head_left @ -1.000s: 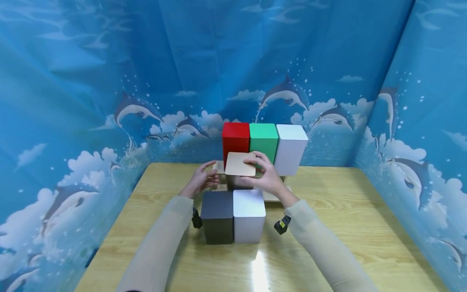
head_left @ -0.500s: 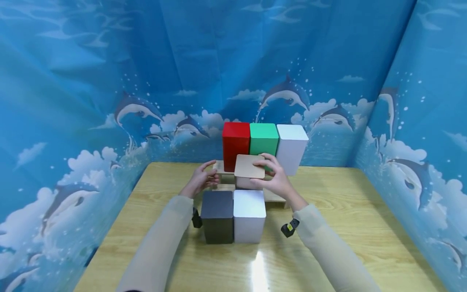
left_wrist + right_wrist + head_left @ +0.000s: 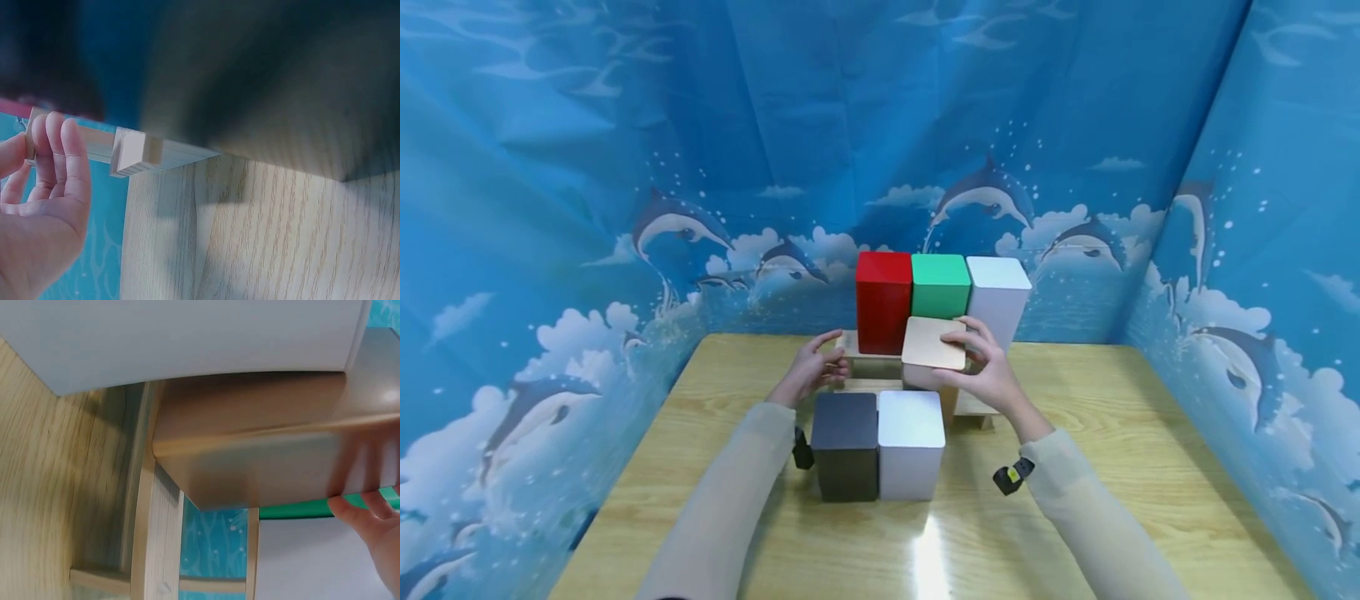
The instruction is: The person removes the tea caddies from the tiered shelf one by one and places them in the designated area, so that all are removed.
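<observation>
My right hand (image 3: 988,375) grips a champagne-gold tall box (image 3: 932,343) near its top, thumb on the near side and fingers at the right and back. In the right wrist view the gold box (image 3: 250,456) has its lower end at the lower step of a two-tier wooden rack (image 3: 144,531). My left hand (image 3: 812,367) pinches the left end of the rack's upper board; the left wrist view shows thumb and fingers on either side of the wood. A red box (image 3: 883,304), a green box (image 3: 940,279) and a white box (image 3: 1000,292) stand on the upper tier behind.
In front of the rack, a black box (image 3: 846,450) and another white box (image 3: 912,450) stand side by side on the wooden table (image 3: 1112,450). The front white box partly hides the gold box's lower part. A blue dolphin-print curtain (image 3: 820,150) surrounds the table's back and sides.
The gold box has moved rightward in my right hand, from before the red box to before the green one, uncovering more of the rack's left side. My left hand stays in place.
</observation>
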